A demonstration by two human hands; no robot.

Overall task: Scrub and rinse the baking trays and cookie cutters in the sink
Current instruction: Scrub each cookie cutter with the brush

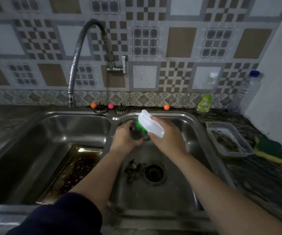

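The left hand (125, 139) covers most of a small dark thing, so its shape is hard to tell. The pile (134, 169) beside the drain is blurry. The tray (72, 168) at lower left is partly behind an arm.

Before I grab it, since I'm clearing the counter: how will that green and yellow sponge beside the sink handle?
The sponge will probably feel light and squashy, since it looks like soft foam with a scouring face. It lies flat on the counter against the plastic tray, so it is unlikely to roll. It may be damp; that cannot be seen.
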